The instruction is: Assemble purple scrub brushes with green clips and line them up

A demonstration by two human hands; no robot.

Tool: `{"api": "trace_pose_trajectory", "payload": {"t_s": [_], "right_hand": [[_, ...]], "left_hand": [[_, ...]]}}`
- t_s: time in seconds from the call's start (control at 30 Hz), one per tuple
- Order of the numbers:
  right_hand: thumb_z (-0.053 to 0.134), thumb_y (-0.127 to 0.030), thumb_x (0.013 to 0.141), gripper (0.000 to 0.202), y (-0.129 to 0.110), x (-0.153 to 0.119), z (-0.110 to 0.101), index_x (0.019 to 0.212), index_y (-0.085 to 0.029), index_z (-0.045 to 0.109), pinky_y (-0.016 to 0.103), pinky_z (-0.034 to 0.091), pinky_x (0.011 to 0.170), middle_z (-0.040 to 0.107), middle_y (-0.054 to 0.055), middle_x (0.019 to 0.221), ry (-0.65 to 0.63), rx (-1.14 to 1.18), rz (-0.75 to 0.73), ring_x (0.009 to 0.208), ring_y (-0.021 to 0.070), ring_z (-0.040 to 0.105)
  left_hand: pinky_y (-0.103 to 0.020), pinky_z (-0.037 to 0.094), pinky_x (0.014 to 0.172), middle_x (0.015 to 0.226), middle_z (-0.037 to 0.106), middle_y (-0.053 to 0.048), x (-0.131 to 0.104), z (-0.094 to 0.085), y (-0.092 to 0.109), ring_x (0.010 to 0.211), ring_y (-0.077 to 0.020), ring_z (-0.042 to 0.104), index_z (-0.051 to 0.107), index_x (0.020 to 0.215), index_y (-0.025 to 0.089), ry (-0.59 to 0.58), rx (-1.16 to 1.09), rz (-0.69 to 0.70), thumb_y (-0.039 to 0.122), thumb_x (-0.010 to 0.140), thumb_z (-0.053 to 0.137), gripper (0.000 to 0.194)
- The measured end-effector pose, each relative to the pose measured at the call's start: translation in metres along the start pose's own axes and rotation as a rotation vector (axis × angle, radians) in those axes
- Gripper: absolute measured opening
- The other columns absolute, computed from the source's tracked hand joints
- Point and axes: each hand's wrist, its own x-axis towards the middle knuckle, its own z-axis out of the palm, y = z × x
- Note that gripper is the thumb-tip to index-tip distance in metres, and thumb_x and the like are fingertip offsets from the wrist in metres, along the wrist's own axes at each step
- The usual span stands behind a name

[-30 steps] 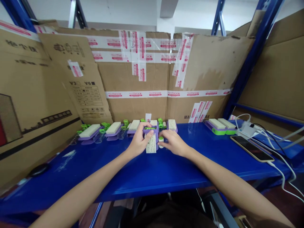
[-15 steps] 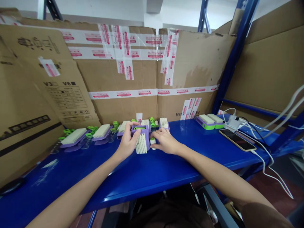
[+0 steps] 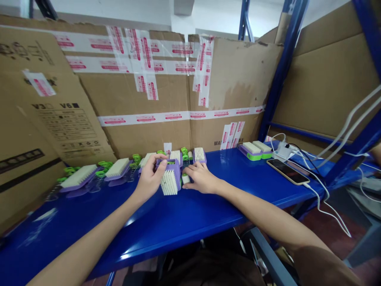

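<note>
My left hand [image 3: 151, 177] grips a purple brush-like piece [image 3: 176, 171] by its upper left side, and white bristles [image 3: 169, 183] face toward me. Just right of it, my right hand [image 3: 202, 177] has its fingers closed round a small white cylinder with a green part [image 3: 185, 178]. Behind the hands are a purple piece with white bristles [image 3: 199, 155], another bristled piece [image 3: 176, 155] and a clear bottle with a green top [image 3: 185, 153]. The fingers hide part of the held pieces.
On the blue table [image 3: 178, 222], bristled purple pieces [image 3: 118, 168] with green-topped bottles stand at the left. Two green-based brushes [image 3: 253, 149], a phone [image 3: 288, 171] and white cables [image 3: 336, 214] lie right. Cardboard [image 3: 143, 95] rises behind.
The whole view has shifted, so the table items and both hands appear further left. Both hands keep their holds, and the purple piece looks slightly turned.
</note>
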Motion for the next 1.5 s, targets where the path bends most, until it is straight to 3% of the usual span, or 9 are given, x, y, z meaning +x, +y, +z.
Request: {"api": "trace_pose_trajectory", "payload": {"t_s": [0.27,0.47,0.77,1.0,1.27,1.5], "right_hand": [[0.085,-0.050,0.104,0.049,0.001,-0.001,0.000,0.136,-0.018,0.066,0.048,0.038,0.100,0.077,0.015,0.133,-0.007,-0.019,-0.021,0.121,0.0374,0.058],[0.086,-0.048,0.103,0.047,0.001,-0.001,-0.003,0.133,-0.018,0.066,0.045,0.040,0.098,0.079,0.014,0.130,-0.001,-0.024,-0.036,0.121,0.0355,0.061],[0.079,-0.048,0.107,0.034,-0.006,-0.002,-0.012,0.119,-0.017,0.070,0.044,0.044,0.096,0.081,0.016,0.119,-0.011,-0.158,0.064,0.119,0.0359,0.065],[0.063,-0.038,0.109,0.034,-0.007,-0.004,-0.021,0.130,-0.012,0.070,0.048,0.049,0.099,0.080,0.022,0.131,-0.086,-0.289,0.187,0.128,0.0408,0.064],[0.063,-0.026,0.104,0.033,0.002,-0.007,-0.026,0.132,-0.010,0.069,0.048,0.048,0.099,0.078,0.023,0.132,-0.097,-0.384,0.142,0.128,0.0413,0.063],[0.067,-0.028,0.106,0.031,0.005,-0.006,-0.022,0.133,-0.012,0.067,0.048,0.045,0.100,0.076,0.024,0.132,-0.058,-0.416,0.132,0.124,0.0413,0.064]], "left_hand": [[-0.036,0.052,0.082,0.102,0.076,-0.004,0.002,-0.005,0.007,0.086,-0.0220,0.068,0.073,0.112,0.023,-0.022,0.023,-0.001,0.060,0.109,0.063,0.039],[-0.035,0.054,0.082,0.104,0.077,-0.005,0.002,-0.006,0.009,0.091,-0.0231,0.070,0.074,0.112,0.023,-0.029,0.009,0.000,0.058,0.112,0.060,0.038],[-0.035,0.054,0.081,0.102,0.077,-0.005,0.004,-0.007,0.008,0.090,-0.0226,0.070,0.075,0.107,0.022,-0.038,0.043,0.022,0.059,0.113,0.057,0.042],[-0.033,0.053,0.074,0.097,0.077,-0.005,0.005,-0.006,0.011,0.085,-0.0221,0.068,0.075,0.102,0.022,-0.022,0.013,-0.016,0.065,0.109,0.061,0.046],[-0.033,0.053,0.075,0.096,0.077,-0.005,0.005,-0.005,0.012,0.085,-0.0224,0.068,0.075,0.101,0.023,-0.028,-0.019,-0.037,0.066,0.109,0.061,0.046],[-0.031,0.047,0.068,0.088,0.073,-0.003,0.003,-0.007,0.013,0.074,-0.0200,0.062,0.073,0.096,0.023,-0.004,-0.005,-0.039,0.066,0.109,0.059,0.048]]}}
